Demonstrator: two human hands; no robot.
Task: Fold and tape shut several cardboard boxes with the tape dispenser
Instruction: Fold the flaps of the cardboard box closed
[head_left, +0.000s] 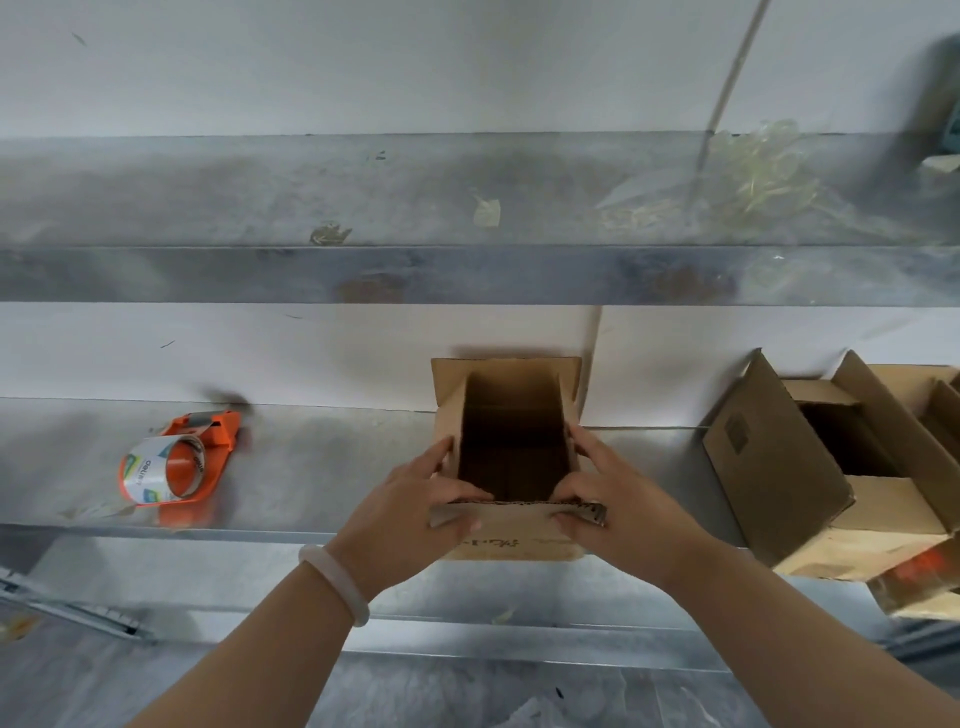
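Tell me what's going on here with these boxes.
A person holds a small cardboard box on a metal shelf with both hands. The left hand and the right hand grip its near flap and sides. The top is open, the flaps are not yet folded shut, and no tape shows on it. The orange tape dispenser lies untouched to the left. More open boxes sit to the right.
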